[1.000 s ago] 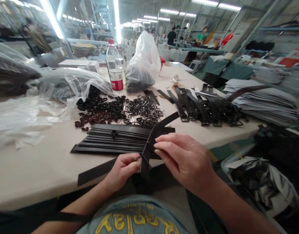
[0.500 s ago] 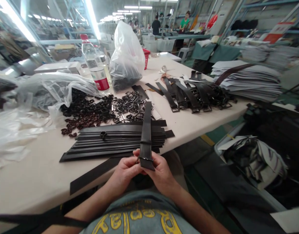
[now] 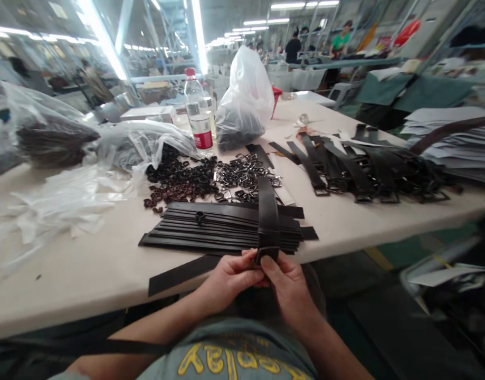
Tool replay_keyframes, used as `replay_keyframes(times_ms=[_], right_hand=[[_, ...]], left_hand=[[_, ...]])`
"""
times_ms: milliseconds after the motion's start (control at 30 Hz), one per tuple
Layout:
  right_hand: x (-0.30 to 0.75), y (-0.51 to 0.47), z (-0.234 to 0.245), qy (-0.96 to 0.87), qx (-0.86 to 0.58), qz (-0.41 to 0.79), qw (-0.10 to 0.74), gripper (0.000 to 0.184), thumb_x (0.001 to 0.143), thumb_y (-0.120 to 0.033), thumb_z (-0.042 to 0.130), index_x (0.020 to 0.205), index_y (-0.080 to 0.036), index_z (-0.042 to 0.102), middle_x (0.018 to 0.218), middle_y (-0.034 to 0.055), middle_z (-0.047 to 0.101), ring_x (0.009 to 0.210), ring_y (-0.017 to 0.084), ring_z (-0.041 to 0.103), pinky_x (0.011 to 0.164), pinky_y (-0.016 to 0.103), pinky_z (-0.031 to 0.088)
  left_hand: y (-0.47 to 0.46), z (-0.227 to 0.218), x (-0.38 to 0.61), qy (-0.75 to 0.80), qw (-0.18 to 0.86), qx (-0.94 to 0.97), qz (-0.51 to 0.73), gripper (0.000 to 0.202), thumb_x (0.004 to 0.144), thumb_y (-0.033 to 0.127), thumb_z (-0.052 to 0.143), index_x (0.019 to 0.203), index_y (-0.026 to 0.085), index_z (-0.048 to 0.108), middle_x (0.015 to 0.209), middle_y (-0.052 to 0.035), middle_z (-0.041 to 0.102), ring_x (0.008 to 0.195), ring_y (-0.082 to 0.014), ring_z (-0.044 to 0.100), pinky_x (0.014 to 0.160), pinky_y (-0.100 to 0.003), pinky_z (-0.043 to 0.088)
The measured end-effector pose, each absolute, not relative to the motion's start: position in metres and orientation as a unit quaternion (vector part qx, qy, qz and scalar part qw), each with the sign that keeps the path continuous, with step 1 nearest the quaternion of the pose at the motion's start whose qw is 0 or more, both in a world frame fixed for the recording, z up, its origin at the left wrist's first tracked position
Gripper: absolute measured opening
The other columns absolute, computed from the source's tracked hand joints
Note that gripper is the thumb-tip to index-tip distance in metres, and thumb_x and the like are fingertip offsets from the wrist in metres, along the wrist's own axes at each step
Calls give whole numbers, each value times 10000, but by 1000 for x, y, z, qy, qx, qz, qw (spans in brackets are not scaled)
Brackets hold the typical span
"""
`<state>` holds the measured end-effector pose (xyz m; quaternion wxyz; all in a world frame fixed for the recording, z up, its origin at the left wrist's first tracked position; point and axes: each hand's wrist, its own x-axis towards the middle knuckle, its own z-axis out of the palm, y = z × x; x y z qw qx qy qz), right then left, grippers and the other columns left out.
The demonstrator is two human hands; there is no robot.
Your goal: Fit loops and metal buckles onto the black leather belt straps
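Newly bent at near end of black strap (image 3: 268,214), pinched by left hand (image 3: 237,275) and right hand (image 3: 286,279), likely for control.

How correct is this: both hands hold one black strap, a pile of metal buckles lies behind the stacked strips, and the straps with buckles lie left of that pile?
Not quite: the head view shows the straps with buckles right of the pile of metal buckles, not left. The rest stands: left hand and right hand hold one black strap, the pile behind the stacked strips.

Apparently "Replay" on the shirt (image 3: 222,340)
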<state>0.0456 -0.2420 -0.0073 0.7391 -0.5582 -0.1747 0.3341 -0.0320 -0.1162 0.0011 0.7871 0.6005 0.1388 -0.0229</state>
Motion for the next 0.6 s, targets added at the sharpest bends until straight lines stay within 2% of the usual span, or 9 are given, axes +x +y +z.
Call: replay_keyframes(times_ms=[67,167,267,367,467,600], right_hand=[[56,-237,-3,-210,-573,301,732,370,840,-557,679,918,-205,763,909,73,766,729,195,675,669,306,560],[71,-228,4,-270,-610,235,707,323,882,-515,647,880,-215,767,897,54,768,854,222,694,832,343,549],[81,-218,1,-299,-640,193,682,313,913,-485,619,875,-215,770,896,43,765,862,211,688,853,330,526],[84,-209,-14,-298,-644,189,679,316,915,-481,618,869,-205,765,886,44,762,853,201,683,857,330,517],[83,-204,-29,-276,-626,222,694,314,909,-481,628,886,-191,747,865,51,760,837,197,691,851,339,531],[81,-205,-37,-233,-589,278,722,345,885,-511,653,931,-175,716,842,58,756,782,190,715,756,325,576]], left_hand=[[-103,9,-35,123,753,646,-19,398,760,500,754,935,144,760,811,-48,705,713,-156,617,737,-304,519],[-70,21,-45,129,616,776,42,276,853,415,667,896,154,743,752,-42,705,671,-144,612,651,-255,493],[-28,28,-53,148,406,892,137,192,877,340,633,843,181,735,740,-32,694,646,-136,594,629,-250,468],[11,27,-52,182,255,935,167,175,821,309,690,950,200,735,885,-41,688,681,-148,619,667,-276,486],[34,17,-44,183,192,955,134,227,789,281,712,1005,213,729,1005,-54,668,747,-170,647,709,-295,509],[44,6,-32,165,175,965,104,152,790,246,702,934,206,733,943,-43,658,739,-169,628,748,-301,510]])
